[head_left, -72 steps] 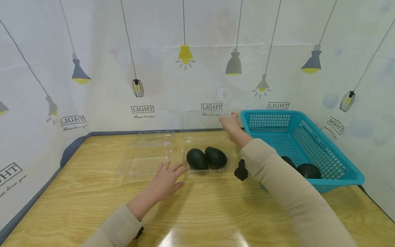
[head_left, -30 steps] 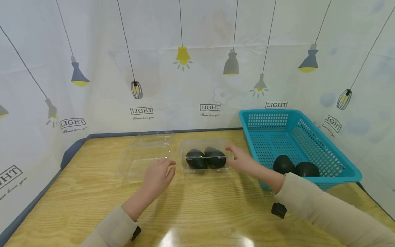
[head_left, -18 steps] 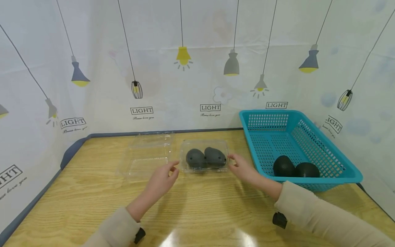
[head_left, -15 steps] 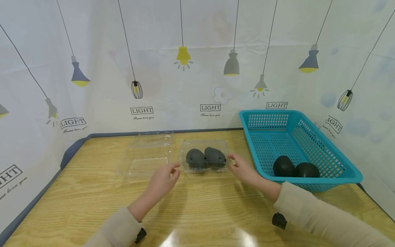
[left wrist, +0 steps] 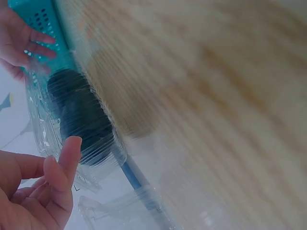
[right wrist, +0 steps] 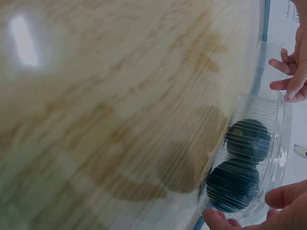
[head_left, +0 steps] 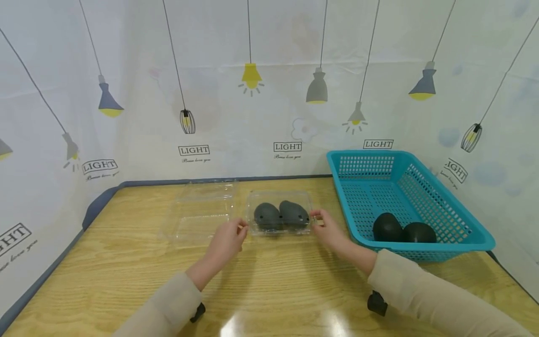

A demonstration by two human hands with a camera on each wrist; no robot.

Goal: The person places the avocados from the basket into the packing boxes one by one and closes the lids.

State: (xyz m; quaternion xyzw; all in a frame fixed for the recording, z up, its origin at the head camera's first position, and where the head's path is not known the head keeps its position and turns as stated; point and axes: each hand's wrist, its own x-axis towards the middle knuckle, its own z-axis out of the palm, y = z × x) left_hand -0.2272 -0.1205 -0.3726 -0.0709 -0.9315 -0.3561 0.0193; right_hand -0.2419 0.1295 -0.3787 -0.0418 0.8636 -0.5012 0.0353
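A clear plastic clamshell container point(head_left: 279, 195) holds two dark green avocados point(head_left: 267, 214) side by side, its lid lying over them. At the container's left front corner, my left hand point(head_left: 225, 241) has curled fingers, thumb and index finger pinching the rim. My right hand point(head_left: 333, 235) pinches the right front corner, thumb low and index finger higher. The right wrist view shows a right fingertip point(right wrist: 287, 192) against the container's end. From the left wrist, avocados point(left wrist: 86, 122) show through the ribbed plastic.
Left of the closed-over container stands another clear clamshell point(head_left: 204, 217) with its lid up. A turquoise plastic basket point(head_left: 343, 196) on the right holds two more avocados point(head_left: 419, 232). A printed wall covering point(head_left: 227, 117) rises behind the wooden table point(head_left: 278, 281).
The raised lid has come down over the two avocados. My right hand has moved from behind the lid to the right front corner. My left hand has shifted right to the left corner.
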